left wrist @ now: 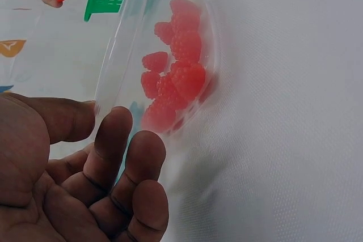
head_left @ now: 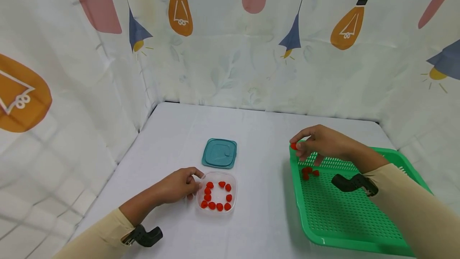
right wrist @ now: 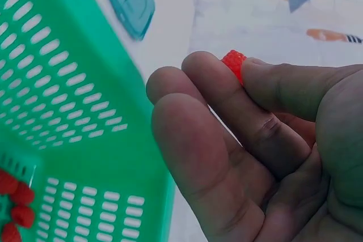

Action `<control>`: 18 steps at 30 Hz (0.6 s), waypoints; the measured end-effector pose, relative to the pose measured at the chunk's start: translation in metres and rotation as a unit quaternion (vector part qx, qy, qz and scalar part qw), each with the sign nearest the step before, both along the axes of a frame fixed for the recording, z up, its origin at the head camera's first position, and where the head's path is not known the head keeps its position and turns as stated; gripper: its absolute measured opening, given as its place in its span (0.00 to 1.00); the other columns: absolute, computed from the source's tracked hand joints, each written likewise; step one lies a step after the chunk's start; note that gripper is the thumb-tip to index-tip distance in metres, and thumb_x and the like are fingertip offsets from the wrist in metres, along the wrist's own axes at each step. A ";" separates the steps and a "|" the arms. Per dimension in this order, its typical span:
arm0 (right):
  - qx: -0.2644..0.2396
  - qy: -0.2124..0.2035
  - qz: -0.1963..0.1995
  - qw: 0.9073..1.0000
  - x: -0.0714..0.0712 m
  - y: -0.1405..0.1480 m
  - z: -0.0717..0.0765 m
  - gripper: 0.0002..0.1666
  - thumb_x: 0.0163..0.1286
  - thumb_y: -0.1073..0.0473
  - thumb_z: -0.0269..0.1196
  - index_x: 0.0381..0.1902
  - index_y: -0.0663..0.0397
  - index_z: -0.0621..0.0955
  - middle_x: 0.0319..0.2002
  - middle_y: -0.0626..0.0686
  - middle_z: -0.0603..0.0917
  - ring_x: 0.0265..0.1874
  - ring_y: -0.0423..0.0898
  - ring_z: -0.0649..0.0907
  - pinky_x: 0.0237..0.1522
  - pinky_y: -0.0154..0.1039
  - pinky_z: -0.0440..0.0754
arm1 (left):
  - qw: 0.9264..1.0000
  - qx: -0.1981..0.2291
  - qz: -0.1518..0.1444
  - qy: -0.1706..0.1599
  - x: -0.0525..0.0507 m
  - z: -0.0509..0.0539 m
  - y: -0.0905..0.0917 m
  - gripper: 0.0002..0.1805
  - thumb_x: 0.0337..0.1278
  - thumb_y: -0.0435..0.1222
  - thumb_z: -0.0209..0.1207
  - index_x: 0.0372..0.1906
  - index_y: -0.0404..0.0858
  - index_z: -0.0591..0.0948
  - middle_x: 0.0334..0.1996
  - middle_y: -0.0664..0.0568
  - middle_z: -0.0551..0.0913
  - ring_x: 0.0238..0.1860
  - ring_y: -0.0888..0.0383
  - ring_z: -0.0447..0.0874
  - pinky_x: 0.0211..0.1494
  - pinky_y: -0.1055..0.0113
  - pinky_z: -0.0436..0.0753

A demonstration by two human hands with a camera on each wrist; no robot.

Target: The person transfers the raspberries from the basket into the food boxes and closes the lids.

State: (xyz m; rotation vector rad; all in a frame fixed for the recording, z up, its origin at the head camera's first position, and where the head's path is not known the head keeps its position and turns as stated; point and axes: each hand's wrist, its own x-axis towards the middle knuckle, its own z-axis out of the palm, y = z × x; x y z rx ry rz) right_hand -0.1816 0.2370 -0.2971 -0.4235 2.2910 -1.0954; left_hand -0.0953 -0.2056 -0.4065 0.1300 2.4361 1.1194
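My left hand [head_left: 181, 186] pinches the rim of a clear plastic container [head_left: 218, 174] between thumb and forefinger. In the left wrist view its wall [left wrist: 122, 43] runs between them. Several red raspberries [left wrist: 186, 77] lie inside, forming a rough ring in the head view. Over the far left corner of a green basket [head_left: 305, 223], my right hand [head_left: 325, 144] pinches a single raspberry [right wrist: 233, 63] between thumb and fingertip. Its other fingers are loosely bent. A few more raspberries [head_left: 308, 172] lie on the basket floor beneath that hand.
A teal lid [head_left: 219, 153] lies flat just beyond the container on the white-covered table [head_left: 262, 179]. Printed curtains [head_left: 223, 67] hang behind the table and along its sides. The basket's raised walls stand at the right.
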 end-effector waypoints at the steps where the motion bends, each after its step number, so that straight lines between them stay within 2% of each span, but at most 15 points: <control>1: 0.000 0.001 0.003 1.000 0.000 -0.003 0.001 0.20 0.76 0.54 0.63 0.61 0.56 0.80 0.43 0.60 0.89 0.44 0.56 0.87 0.36 0.53 0.86 | 1.000 0.000 0.000 0.000 0.000 0.000 0.000 0.17 0.68 0.36 0.63 0.59 0.41 0.78 0.27 0.49 0.81 0.28 0.52 0.78 0.32 0.62 0.76; 18: -0.019 -0.007 0.039 0.999 0.000 -0.056 0.002 0.14 0.76 0.54 0.63 0.56 0.49 0.84 0.40 0.57 0.89 0.42 0.55 0.88 0.34 0.52 0.86 | 1.000 0.004 -0.002 0.000 -0.001 -0.002 -0.002 0.17 0.68 0.36 0.64 0.59 0.41 0.78 0.27 0.49 0.81 0.28 0.52 0.78 0.32 0.61 0.76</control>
